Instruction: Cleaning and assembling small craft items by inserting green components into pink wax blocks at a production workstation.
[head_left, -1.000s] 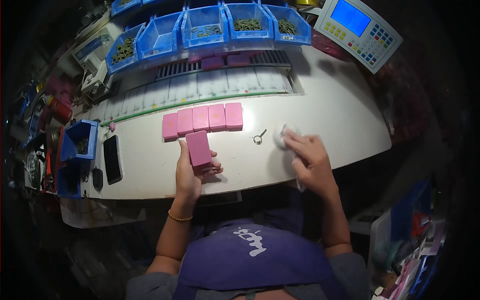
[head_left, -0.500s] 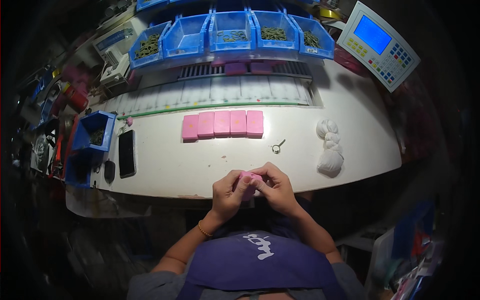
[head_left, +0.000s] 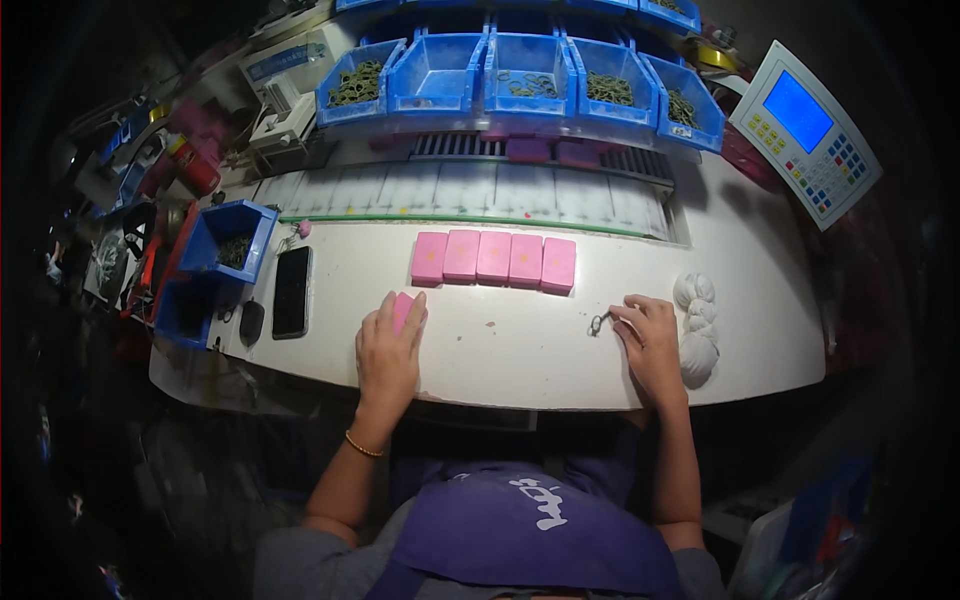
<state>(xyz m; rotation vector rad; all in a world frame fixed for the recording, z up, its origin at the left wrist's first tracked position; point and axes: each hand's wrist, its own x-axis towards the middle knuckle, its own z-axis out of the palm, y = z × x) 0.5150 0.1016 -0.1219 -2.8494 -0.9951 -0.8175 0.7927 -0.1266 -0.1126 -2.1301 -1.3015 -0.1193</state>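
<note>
My left hand (head_left: 389,348) is closed around a small pink box (head_left: 403,311) at the table, its fingers along the box's sides. Farther right, my right hand (head_left: 648,338) pinches the thin stem of a small metal ring tool (head_left: 598,323) between thumb and fingertips. The tool's ring end points left, close to the tabletop. Beyond my hands stands a tight row of several pink boxes (head_left: 493,259), each with a small yellowish mark on top. A knotted bundle of white cloth or yarn (head_left: 697,325) lies just right of my right hand.
Blue bins (head_left: 613,89), several holding greenish metal rings, line the back above a white gridded strip (head_left: 480,195). A control panel (head_left: 808,130) with a blue screen stands at the back right. On the left are a black phone (head_left: 293,292) and a blue bin (head_left: 230,240).
My hands have parted. The left carried the pink box leftward onto the table; the right moved right and took hold of the ring tool. The head view has shifted a little.
</note>
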